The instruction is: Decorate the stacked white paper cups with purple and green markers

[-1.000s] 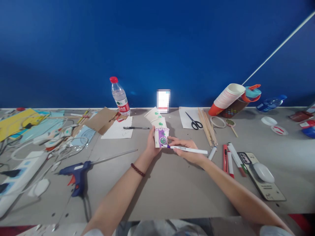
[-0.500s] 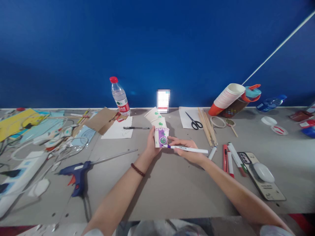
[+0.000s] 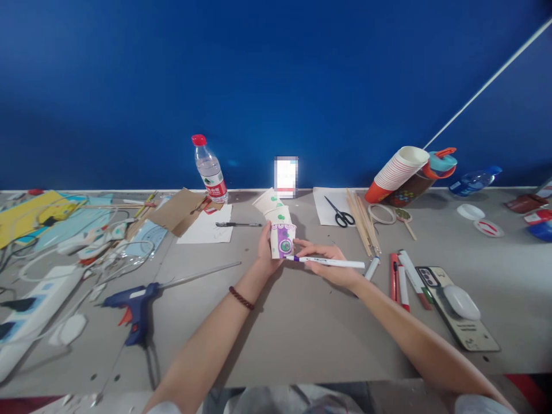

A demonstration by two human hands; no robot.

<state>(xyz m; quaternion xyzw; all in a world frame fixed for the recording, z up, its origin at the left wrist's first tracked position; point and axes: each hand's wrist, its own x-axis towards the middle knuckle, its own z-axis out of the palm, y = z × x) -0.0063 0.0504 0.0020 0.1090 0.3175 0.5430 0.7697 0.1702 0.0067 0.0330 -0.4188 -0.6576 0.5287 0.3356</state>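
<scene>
Centrally, purple-tipped marker [image 3: 330, 262] at patterned paper cup [image 3: 279, 241].

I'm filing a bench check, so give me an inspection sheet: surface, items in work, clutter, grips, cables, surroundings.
Surface: grey tabletop, small dark round marks near its front edge.
Items in work: purple-decorated paper cup; white marker, purple tip at the cup's base, contact unclear.
Clutter: glue gun, scissors, wooden sticks, stacked paper cups, phone with a white case on it.
Grips: left grip holds the decorated cup; right grip holds the marker.
Cables: white cables tangled at left beside a power strip with black plugs inserted.
Surroundings: blue wall behind; co-workers, nothing seen.
</scene>
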